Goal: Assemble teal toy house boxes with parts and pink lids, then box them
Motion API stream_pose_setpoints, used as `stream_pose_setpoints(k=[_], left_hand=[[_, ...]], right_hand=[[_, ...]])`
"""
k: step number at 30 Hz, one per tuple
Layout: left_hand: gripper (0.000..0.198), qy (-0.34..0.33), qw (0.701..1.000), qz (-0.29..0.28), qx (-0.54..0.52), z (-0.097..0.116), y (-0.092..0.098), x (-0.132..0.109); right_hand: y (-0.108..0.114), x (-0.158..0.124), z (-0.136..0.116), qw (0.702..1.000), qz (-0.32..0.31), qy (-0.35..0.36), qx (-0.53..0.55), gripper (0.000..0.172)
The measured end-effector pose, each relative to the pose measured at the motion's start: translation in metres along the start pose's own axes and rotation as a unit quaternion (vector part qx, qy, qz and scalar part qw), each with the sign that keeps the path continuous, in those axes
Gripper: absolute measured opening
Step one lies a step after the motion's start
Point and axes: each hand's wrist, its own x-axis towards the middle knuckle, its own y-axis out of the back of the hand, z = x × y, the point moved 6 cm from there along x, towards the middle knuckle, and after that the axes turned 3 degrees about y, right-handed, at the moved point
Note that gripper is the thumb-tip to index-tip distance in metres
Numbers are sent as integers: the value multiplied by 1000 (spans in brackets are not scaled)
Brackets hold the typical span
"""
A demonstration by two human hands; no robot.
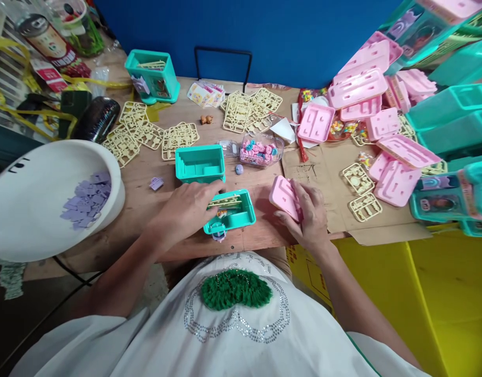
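Observation:
On the wooden table in front of me stands a small teal plastic box [246, 217]. It holds cream plastic frame pieces [228, 201] and a small orange-and-white piece [222, 213], with a purple part [219, 235] on its front. My left hand [186, 207] grips the box's left end, index finger along the back edge and thumb by the near side. To the right, my right hand [309, 212] is closed round a pink molded plastic piece [282, 196], tilted just above the table. Behind the box sits another teal box [199, 162], with nothing visible inside.
A white basin [115, 204] with purple pieces [89, 199] stands left. Behind are a clear container [262, 149] of pink and blue beads, a purple ball [239, 169] and cream frames [180, 139]. Pink pieces [398, 180] and teal boxes [452, 125] pile up right.

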Motion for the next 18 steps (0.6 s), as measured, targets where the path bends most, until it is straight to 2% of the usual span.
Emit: stream_pose_setpoints(k=[4, 7, 8, 10, 12, 13, 16, 18], left_hand=[[32, 7, 989, 22, -147, -14, 1, -9], [36, 15, 951, 59, -305, -23, -7, -28], [44, 16, 932, 79, -352, -25, -13, -36], [73, 4, 899, 116, -421, -27, -29, -51], [109, -12, 889, 143, -435, -26, -49, -63], [119, -8, 893, 152, -423, -26, -59, -67], [118, 17, 912, 179, -368, -30, -82, -68], [113, 9, 918, 189, -350, -31, -87, -65]], right_hand=[[6, -1, 3, 1000, 14, -10, 4, 81], [13, -1, 2, 999, 36, -17, 11, 79], [16, 0, 1, 999, 45, -17, 13, 79], [21, 1, -1, 998, 57, -20, 18, 77], [25, 4, -2, 997, 60, -34, 30, 73], [25, 5, -2, 996, 57, -45, 43, 71], [26, 14, -5, 992, 52, -59, 98, 69], [27, 22, -10, 988, 55, -44, 140, 70]])
